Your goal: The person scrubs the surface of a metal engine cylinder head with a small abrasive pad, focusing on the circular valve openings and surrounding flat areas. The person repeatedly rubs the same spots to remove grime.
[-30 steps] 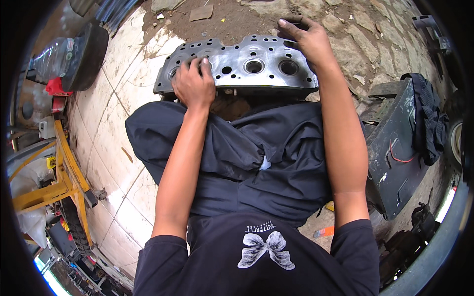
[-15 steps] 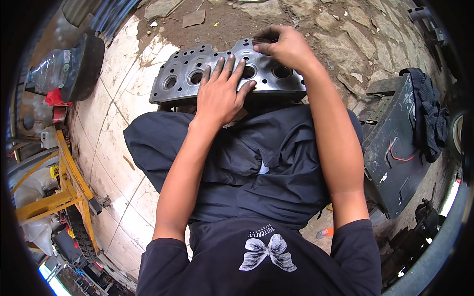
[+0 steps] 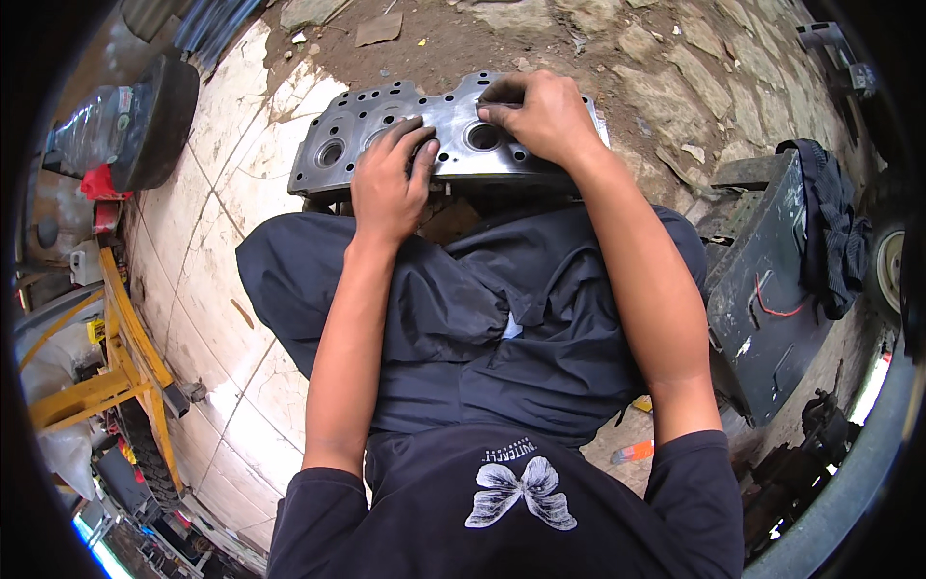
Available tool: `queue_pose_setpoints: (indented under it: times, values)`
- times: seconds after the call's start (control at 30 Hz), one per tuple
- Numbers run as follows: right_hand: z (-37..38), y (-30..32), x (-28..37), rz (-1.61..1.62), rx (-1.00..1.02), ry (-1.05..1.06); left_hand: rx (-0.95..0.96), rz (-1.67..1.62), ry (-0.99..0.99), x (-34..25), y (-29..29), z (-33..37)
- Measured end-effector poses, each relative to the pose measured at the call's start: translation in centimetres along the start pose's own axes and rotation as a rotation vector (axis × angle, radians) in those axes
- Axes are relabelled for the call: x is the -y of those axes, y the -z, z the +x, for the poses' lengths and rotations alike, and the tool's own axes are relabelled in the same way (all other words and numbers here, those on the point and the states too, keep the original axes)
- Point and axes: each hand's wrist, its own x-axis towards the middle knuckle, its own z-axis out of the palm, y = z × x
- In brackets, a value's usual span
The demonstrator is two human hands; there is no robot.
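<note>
A grey metal cylinder head [image 3: 449,120] with several round ports and small bolt holes lies flat in front of my folded legs. My left hand [image 3: 390,183] rests on its near middle part, fingers a little bent and thumb apart, partly covering one port. Above the right part of the block, my right hand [image 3: 545,114] has its thumb and fingers brought together, beside a large port. Both hands have blackened fingertips. Whatever the right fingers pinch, if anything, is hidden.
A dark metal box [image 3: 767,289] with a black cloth [image 3: 830,222] over it stands at my right. On the left are a yellow metal frame [image 3: 125,338] and a large clear plastic bottle [image 3: 92,130] by a black tub [image 3: 169,125]. Stones and dirt lie beyond the block.
My left hand has slid left, and its spread fingers have drawn in and bent. My right hand has moved slightly left and nearer. The cylinder head sits slightly differently in the view.
</note>
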Motion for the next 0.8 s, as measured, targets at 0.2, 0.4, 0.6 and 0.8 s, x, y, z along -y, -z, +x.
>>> queue_pose_setpoints:
  times: [0.2, 0.4, 0.6, 0.8]
  values:
    - [-0.4, -1.8, 0.2, -0.091, -0.103, 0.055, -0.062, 0.083, 0.013, -1.0, -0.9, 0.2]
    - [-0.8, -3.5, 1.1, -0.104, -0.194, 0.019, -0.095, 0.085, 0.02, -1.2, -1.3, 0.3]
    - [0.0, -1.9, 0.6, -0.134, -0.113, -0.061, -0.112, 0.131, -0.003, -0.9, -1.5, 0.0]
    - [0.0, -2.2, 1.3, -0.08, -0.08, -0.038, -0.098, 0.153, 0.026, -1.1, -1.6, 0.1]
